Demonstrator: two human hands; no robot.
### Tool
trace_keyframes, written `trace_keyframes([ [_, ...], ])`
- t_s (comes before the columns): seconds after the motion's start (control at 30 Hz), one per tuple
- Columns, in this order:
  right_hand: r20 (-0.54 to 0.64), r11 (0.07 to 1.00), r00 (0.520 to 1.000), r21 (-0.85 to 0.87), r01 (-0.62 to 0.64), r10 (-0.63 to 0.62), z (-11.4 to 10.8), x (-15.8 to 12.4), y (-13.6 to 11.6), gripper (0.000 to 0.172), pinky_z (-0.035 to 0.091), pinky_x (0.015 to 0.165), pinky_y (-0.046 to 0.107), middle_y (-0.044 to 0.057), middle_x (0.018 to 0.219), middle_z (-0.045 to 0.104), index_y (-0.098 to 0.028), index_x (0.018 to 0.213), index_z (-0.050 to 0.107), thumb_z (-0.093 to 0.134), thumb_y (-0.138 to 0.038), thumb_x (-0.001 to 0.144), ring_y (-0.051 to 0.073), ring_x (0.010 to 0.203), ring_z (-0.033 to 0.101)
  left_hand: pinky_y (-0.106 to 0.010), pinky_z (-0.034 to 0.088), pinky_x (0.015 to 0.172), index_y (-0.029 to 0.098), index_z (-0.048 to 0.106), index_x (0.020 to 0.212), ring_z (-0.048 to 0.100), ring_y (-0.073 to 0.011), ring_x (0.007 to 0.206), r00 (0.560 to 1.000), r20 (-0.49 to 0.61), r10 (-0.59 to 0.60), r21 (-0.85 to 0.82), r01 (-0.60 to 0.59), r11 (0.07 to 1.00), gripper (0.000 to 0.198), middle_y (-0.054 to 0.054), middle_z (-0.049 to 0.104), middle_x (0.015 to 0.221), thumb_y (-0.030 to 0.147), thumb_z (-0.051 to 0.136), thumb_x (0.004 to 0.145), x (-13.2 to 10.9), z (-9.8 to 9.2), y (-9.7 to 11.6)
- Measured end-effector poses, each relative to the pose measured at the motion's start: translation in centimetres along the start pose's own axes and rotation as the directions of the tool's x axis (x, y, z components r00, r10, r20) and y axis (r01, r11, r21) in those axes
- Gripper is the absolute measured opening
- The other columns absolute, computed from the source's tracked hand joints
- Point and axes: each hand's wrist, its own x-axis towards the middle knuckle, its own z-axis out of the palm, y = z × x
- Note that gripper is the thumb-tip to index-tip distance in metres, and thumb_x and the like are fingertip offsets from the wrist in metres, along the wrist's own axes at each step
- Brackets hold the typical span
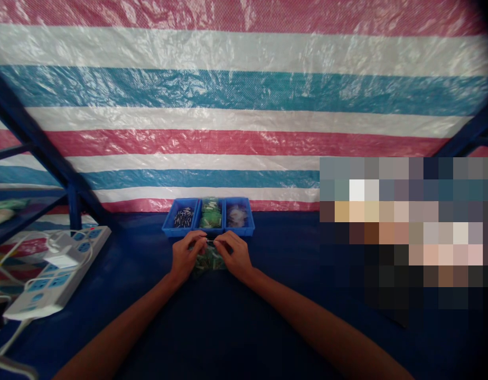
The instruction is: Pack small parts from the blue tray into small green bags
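My left hand [187,254] and my right hand [236,254] meet just in front of three blue bins, fingers pinched. Between the two sets of fingertips runs a small thin pale piece [210,241], too small to name exactly. Both hands grip it, one at each end. Beneath them on the table lies a clear green plastic bag [208,262], partly covered by the fingers. The left blue bin [167,224] holds many small dark-and-silver pin-like parts [184,217]. In the middle bin sits green plastic wrapping [211,217] with pale pieces on top. Translucent whitish items [236,216] fill the right bin.
A white power strip [65,279] with a plugged-in adapter [64,254] and loose cables lies on the dark blue table [212,327] at left. Blue metal frame bars [73,206] rise there. Striped plastic sheeting [236,89] hangs behind. A pixelated block hides the right side.
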Motion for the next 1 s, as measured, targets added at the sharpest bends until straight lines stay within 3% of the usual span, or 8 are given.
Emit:
trace_keyframes([
  [0.17, -0.059, 0.999, 0.997, -0.005, -0.044, 0.044, 0.0, 0.0, 0.4, 0.028, 0.037, 0.062, 0.025, 0.001, 0.066, 0.053, -0.017, 0.07, 0.059, 0.046, -0.028, 0.092, 0.013, 0.064, 0.05, -0.022, 0.049, 0.059, 0.018, 0.065, 0.091, 0.058, -0.0096, 0.054, 0.999, 0.018, 0.035, 0.08, -0.037, 0.996, 0.019, -0.001, 0.067, 0.082, 0.034, 0.059, 0.082, 0.1, 0.1, -0.3],
  [0.3, -0.037, 0.999, 0.998, -0.007, -0.049, 0.049, 0.0, 0.0, 0.7, 0.032, 0.037, 0.062, 0.025, 0.0, 0.064, 0.053, -0.017, 0.067, 0.059, 0.044, -0.029, 0.093, 0.012, 0.062, 0.05, -0.022, 0.047, 0.063, 0.017, 0.063, 0.085, 0.058, -0.0103, 0.058, 0.996, 0.055, 0.063, 0.122, -0.069, 0.99, 0.017, 0.0, 0.065, 0.078, 0.032, 0.055, 0.085, 0.1, 0.0, 0.1],
  [0.53, -0.074, 0.996, 0.994, 0.055, -0.076, 0.08, 0.3, -0.1, 0.7, 0.017, 0.042, 0.06, 0.024, 0.001, 0.072, 0.059, -0.018, 0.095, 0.063, 0.053, -0.029, 0.087, 0.013, 0.061, 0.053, -0.022, 0.042, 0.063, 0.016, 0.061, 0.077, 0.055, -0.011, 0.06, 0.996, 0.071, 0.059, 0.172, -0.071, 0.982, 0.022, 0.002, 0.059, 0.066, 0.03, 0.049, 0.089, 0.2, -0.2, 0.6],
  [0.9, -0.062, 0.998, 0.996, 0.015, -0.065, 0.065, 0.2, -0.1, 0.5, 0.018, 0.04, 0.063, 0.024, 0.001, 0.072, 0.057, -0.018, 0.081, 0.061, 0.048, -0.026, 0.09, 0.013, 0.065, 0.053, -0.022, 0.041, 0.06, 0.016, 0.059, 0.072, 0.053, -0.0111, 0.056, 0.992, 0.109, 0.059, 0.154, -0.076, 0.985, 0.026, 0.003, 0.056, 0.06, 0.03, 0.046, 0.09, 0.0, -0.3, 0.8],
  [1.0, -0.071, 0.997, 0.995, -0.009, -0.071, 0.07, 0.1, 0.0, 0.6, 0.023, 0.039, 0.064, 0.024, 0.001, 0.071, 0.057, -0.017, 0.077, 0.059, 0.043, -0.026, 0.092, 0.013, 0.066, 0.052, -0.023, 0.043, 0.063, 0.016, 0.062, 0.082, 0.055, -0.0118, 0.06, 0.992, 0.093, 0.082, 0.147, -0.096, 0.984, 0.022, 0.001, 0.059, 0.066, 0.029, 0.046, 0.09, 0.0, -0.4, 0.7],
])
